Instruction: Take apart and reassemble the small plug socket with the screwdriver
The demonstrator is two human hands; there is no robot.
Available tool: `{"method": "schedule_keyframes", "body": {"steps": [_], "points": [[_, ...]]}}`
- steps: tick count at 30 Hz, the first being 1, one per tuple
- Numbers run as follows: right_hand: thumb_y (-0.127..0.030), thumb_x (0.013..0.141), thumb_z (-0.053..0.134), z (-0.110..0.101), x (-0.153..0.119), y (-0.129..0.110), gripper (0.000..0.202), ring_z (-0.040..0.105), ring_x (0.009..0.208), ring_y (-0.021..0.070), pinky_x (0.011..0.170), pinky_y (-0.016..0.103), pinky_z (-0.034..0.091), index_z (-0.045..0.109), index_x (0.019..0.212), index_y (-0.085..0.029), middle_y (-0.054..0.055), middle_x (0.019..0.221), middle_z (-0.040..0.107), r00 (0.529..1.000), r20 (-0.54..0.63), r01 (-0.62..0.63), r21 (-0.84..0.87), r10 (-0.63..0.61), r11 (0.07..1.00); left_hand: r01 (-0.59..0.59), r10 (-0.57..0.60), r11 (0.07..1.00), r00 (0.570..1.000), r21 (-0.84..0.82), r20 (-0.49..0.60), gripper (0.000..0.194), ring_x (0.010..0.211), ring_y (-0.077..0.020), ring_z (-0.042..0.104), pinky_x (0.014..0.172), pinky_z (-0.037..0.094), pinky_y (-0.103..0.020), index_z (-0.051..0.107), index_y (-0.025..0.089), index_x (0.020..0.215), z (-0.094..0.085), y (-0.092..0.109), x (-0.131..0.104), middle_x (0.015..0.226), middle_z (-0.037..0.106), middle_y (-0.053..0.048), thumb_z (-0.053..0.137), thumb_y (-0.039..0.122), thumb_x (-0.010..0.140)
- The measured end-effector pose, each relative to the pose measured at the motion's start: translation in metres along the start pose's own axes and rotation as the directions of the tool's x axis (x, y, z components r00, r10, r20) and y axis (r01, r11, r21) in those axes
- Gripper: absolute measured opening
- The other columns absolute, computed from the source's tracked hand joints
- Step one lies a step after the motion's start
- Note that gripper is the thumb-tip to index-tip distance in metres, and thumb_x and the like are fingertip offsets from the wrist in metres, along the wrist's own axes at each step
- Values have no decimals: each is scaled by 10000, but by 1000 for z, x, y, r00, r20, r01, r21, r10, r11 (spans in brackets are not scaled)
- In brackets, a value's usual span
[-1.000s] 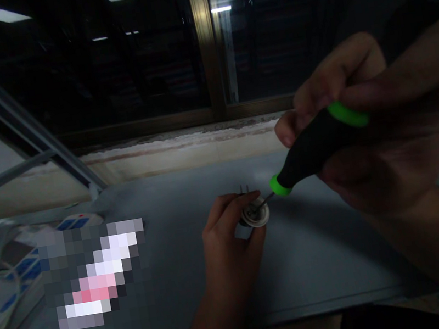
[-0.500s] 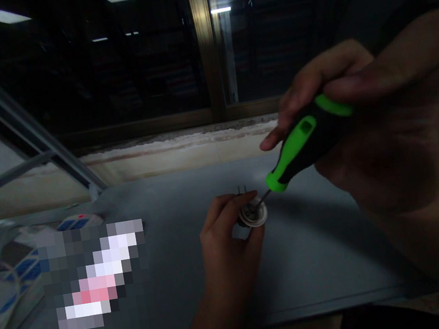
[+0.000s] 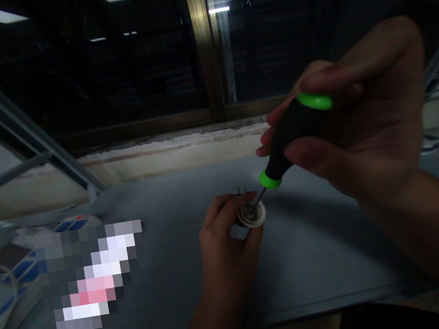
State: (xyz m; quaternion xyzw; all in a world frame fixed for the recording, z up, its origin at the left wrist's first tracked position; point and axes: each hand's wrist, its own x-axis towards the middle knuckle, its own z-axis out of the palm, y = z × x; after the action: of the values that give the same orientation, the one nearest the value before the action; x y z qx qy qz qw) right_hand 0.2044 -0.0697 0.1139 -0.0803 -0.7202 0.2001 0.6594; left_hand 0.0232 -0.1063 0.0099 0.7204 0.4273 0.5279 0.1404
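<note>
Near the middle of the grey table [image 3: 168, 261], my left hand [image 3: 225, 236] is closed round a small round white fitting [image 3: 260, 215], whose open side faces up. Two thin metal prongs stick up at its far side. A black and green screwdriver [image 3: 289, 134] slants down from the right, its metal shaft reaching inside the fitting. My right hand [image 3: 365, 113] grips the screwdriver's handle, with the thumb along the near side and fingers behind it. The exact spot where the tip touches is too small to tell.
White power strips [image 3: 28, 272] with blue sockets and loose cables lie at the left. A blurred-out patch [image 3: 103, 272] covers something beside them. Behind the table are a pale ledge [image 3: 168, 158], dark windows and a metal frame [image 3: 56, 162].
My right hand has shifted left and turned, rotating the screwdriver handle; its thumb now lies lower on the near side. My left hand and the fitting are almost unmoved.
</note>
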Motion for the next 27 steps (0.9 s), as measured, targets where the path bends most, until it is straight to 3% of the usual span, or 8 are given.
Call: {"method": "schedule_keyframes", "body": {"steps": [4,8,12,14,16,20,23,27], "points": [[-205,872,751,4,4,5,298,708,847,174,703,344,646,568,1100,-260,-2,1032,638,995,70,-84,131,75,988,88,-88,996,988,3,131,343,1044,-201,677,934,591,-348,686,263,1207,1,-1,0,1169,634,-60,672,118,897],[-190,899,625,-11,17,1,206,634,706,141,524,268,530,555,1072,-277,-11,952,623,985,-86,-131,165,146,978,206,-218,975,958,81,185,406,1036,-235,671,920,583,-397,624,227,1260,3,-5,0,1195,616,-93,682,146,866],[-151,797,656,-40,24,21,212,492,580,113,477,246,363,633,986,-245,-22,796,610,924,92,-342,-229,370,911,254,-269,963,934,93,235,214,953,-239,678,816,563,-363,629,207,1078,1,-5,3,1070,661,-77,700,259,883],[-211,783,694,-51,20,46,178,540,661,125,607,258,426,689,960,-190,-1,787,643,701,349,-353,-588,622,728,318,-329,944,911,83,248,219,849,-225,678,718,532,-326,608,213,1022,-2,-3,5,968,691,-54,710,360,895],[-226,834,637,-57,11,74,195,600,793,139,732,258,443,715,1003,-165,31,899,696,336,433,-205,-833,836,514,396,-399,916,888,61,229,277,761,-209,667,646,489,-297,595,218,999,-4,-2,6,887,703,-33,713,445,892],[-274,741,751,-58,-13,111,196,600,606,153,634,271,410,744,856,-116,37,665,680,-34,380,-159,-915,924,371,474,-458,877,874,-76,159,316,708,-181,640,606,432,-265,603,208,931,-7,-4,7,815,689,-20,725,493,868],[-340,747,753,-53,-23,116,266,624,589,151,609,258,412,752,906,-126,39,692,710,-140,377,-154,-922,916,356,511,-496,825,860,-243,124,313,662,-142,591,598,408,-242,570,205,896,-7,-6,7,756,647,11,765,439,828],[-277,764,695,-43,-26,111,239,637,630,166,618,268,409,760,930,-119,71,770,740,-118,386,-82,-922,915,379,529,-525,702,837,-476,156,399,728,-123,630,645,466,-227,437,222,873,-5,-6,7,862,623,35,808,308,756]]}}
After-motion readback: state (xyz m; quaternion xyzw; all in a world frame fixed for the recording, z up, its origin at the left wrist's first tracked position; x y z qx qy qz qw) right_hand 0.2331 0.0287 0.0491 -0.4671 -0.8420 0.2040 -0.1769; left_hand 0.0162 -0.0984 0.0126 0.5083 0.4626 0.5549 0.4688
